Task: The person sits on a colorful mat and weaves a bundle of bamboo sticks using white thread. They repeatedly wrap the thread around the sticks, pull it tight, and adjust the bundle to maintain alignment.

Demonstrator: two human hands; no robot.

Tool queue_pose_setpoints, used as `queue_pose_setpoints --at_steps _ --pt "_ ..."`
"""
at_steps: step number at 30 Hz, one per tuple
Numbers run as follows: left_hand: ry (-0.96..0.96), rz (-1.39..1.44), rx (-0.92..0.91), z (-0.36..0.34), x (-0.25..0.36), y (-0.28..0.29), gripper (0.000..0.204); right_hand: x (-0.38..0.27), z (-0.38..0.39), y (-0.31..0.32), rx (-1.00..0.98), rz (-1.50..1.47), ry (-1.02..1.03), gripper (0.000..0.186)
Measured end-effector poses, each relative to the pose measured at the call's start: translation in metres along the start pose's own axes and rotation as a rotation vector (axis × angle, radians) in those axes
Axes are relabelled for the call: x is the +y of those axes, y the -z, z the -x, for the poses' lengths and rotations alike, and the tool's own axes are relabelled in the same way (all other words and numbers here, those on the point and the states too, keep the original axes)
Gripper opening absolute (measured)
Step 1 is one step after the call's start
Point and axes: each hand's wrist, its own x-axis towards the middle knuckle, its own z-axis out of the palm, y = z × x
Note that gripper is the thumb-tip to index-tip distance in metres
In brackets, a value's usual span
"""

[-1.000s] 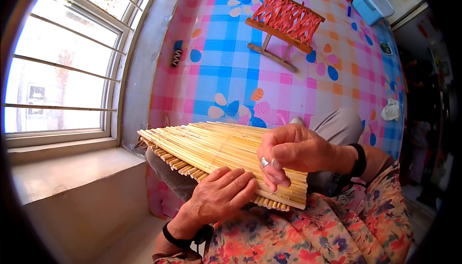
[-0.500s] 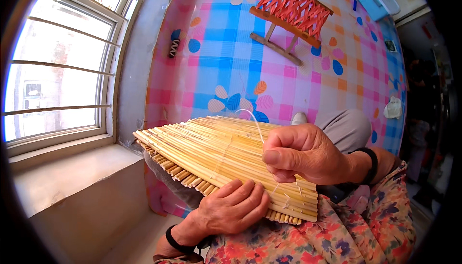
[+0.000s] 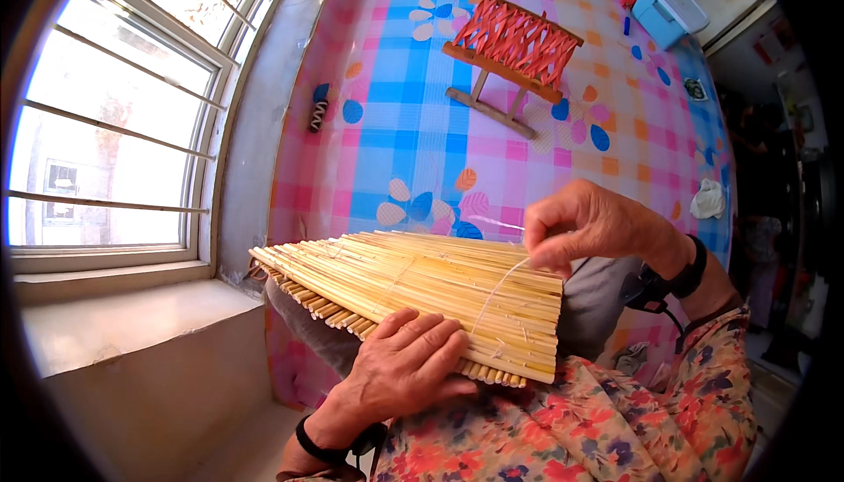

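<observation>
A mat of pale yellow reed sticks (image 3: 360, 273), folded or layered with round ends showing along the near edge, lies across my lap on grey trousers. My left hand (image 3: 409, 363) grips that near edge, its fingers bent over the top sticks. Above the right part of the mat, my right hand (image 3: 580, 227) pinches a thin white string (image 3: 497, 296), which runs down to the sticks near my left hand; another length of it sticks out leftward beyond my fingers. Short white stitches and loose ends show on the sticks.
Ahead on the checked floor covering (image 3: 404, 157) stands a wooden frame with red woven straps (image 3: 514, 38). A blue lidded tub (image 3: 664, 12) and white cloth (image 3: 708, 199) are at the right, a small striped object (image 3: 319, 108) at the left. A barred window (image 3: 114, 157) and ledge (image 3: 141, 315) flank me.
My right hand has risen and moved away to the right from the near part of the mat, drawing the white string out. My left hand stays on the mat's edge.
</observation>
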Motion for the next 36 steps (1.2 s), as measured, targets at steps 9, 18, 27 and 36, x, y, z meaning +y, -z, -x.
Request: queue_pose_setpoints --at_steps 9,18,27,36 --pt "0.153 -0.045 -0.266 -0.041 0.012 0.021 0.027 -0.002 0.105 0.041 0.406 0.587 -0.018 0.012" --pt "0.218 0.432 -0.458 -0.099 0.026 -0.003 0.053 -0.012 0.151 -0.023 0.604 0.893 0.398 0.01" --pt "0.593 0.933 -0.111 -0.097 0.024 0.006 0.018 0.009 0.18 0.027 0.658 0.458 0.076 0.006" --pt "0.627 1.259 0.426 -0.064 -0.021 0.0 0.019 0.052 0.244 0.086 1.108 0.551 0.024 0.009"
